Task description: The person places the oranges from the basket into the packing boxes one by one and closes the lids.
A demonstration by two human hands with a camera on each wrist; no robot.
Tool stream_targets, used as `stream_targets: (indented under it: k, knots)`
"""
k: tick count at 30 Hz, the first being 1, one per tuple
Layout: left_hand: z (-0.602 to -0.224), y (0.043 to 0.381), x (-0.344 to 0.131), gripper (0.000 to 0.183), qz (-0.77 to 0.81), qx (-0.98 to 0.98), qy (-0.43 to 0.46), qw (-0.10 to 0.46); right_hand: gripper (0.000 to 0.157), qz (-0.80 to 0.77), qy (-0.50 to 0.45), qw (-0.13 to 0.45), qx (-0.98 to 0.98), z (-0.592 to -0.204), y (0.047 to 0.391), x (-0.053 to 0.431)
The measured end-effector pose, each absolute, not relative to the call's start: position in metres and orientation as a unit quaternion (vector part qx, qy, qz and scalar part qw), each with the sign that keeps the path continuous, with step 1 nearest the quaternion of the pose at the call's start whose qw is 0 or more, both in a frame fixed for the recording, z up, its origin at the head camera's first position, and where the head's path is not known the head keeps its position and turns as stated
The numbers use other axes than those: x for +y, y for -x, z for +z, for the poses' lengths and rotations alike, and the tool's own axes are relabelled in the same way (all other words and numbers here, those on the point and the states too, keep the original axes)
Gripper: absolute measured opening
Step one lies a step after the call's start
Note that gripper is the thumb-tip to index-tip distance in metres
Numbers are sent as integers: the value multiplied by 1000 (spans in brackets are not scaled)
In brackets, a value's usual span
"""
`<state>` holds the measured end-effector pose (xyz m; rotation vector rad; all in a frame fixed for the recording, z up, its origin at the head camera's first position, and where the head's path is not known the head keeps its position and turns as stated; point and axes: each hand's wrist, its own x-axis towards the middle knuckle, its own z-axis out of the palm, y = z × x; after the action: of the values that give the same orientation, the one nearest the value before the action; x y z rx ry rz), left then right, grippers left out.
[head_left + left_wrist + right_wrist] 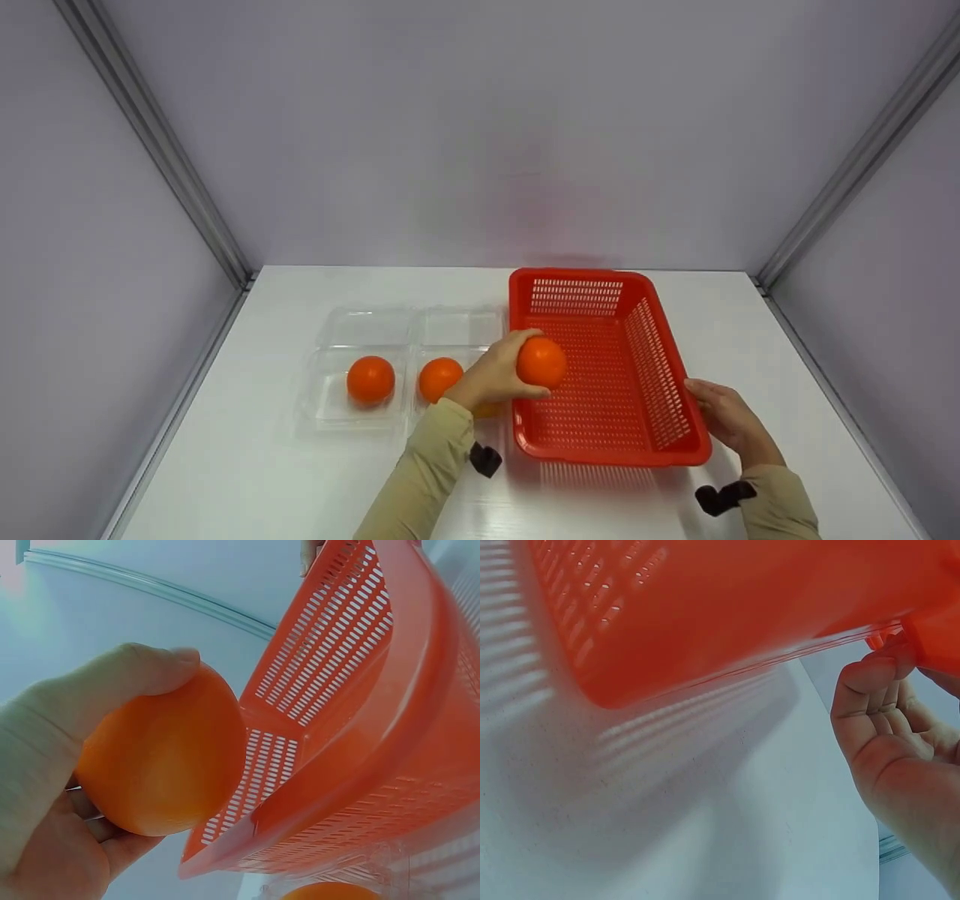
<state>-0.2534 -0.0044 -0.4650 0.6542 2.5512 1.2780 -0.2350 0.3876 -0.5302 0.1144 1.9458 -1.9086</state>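
My left hand (pixel 499 373) grips an orange (pixel 543 363) between thumb and fingers, over the left part of a red plastic basket (pixel 600 456). In the left wrist view, the thumb lies across the top of that orange (pixel 169 757), beside the basket's rim (pixel 409 690). At the basket's right side, my right hand (pixel 726 418) pinches the rim; its curled fingers show in the right wrist view below the red edge. The inside of the basket shows only its slotted floor and walls.
Left of the basket lie clear plastic clamshell boxes (pixel 330 414) with their lids folded back. One orange (pixel 370 380) sits in the left box, another (pixel 439 379) in the one beside it. Something orange-yellow (pixel 487 410) is mostly hidden behind my left wrist. Pale panels surround the white table (pixel 247 450).
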Motion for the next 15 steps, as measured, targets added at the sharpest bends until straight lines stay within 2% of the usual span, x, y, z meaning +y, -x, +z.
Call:
stream_targets:
  k: [15]
  knots:
    - [-463, 250, -19, 89, 450, 863, -209, 97, 22, -676, -65, 205, 705, -529, 234, 387]
